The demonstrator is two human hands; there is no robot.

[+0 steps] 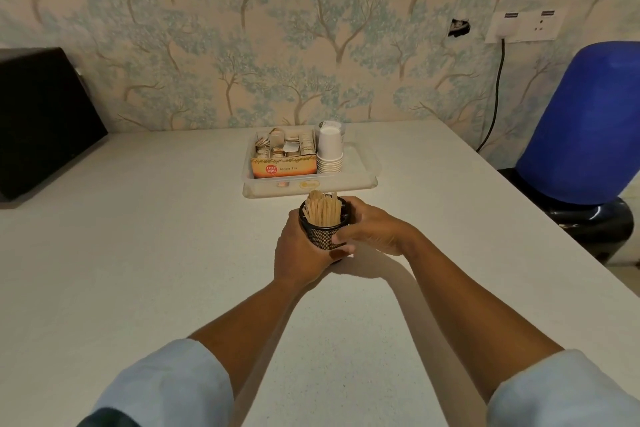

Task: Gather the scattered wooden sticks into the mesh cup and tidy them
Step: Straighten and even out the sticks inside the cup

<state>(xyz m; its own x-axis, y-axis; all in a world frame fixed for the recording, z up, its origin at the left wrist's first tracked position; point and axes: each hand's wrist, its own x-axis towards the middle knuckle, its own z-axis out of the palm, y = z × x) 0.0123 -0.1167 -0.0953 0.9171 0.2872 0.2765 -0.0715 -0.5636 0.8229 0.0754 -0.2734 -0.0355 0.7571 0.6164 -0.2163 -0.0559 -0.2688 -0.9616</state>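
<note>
A black mesh cup (323, 236) stands upright on the white table (138, 253), just in front of the tray. A bundle of wooden sticks (322, 210) stands in it, leaning slightly left, tips above the rim. My left hand (299, 250) wraps around the cup's left side, thumb across its lower front. My right hand (374, 231) grips the right side, fingers behind the rim and thumb on the front mesh. No loose sticks show on the table.
A clear plastic tray (360, 180) right behind the cup holds a ginger tea box (284, 165) with sachets and a stack of white paper cups (329, 151). A black box (45, 121) sits far left. A blue water jug (588, 121) stands past the table's right edge.
</note>
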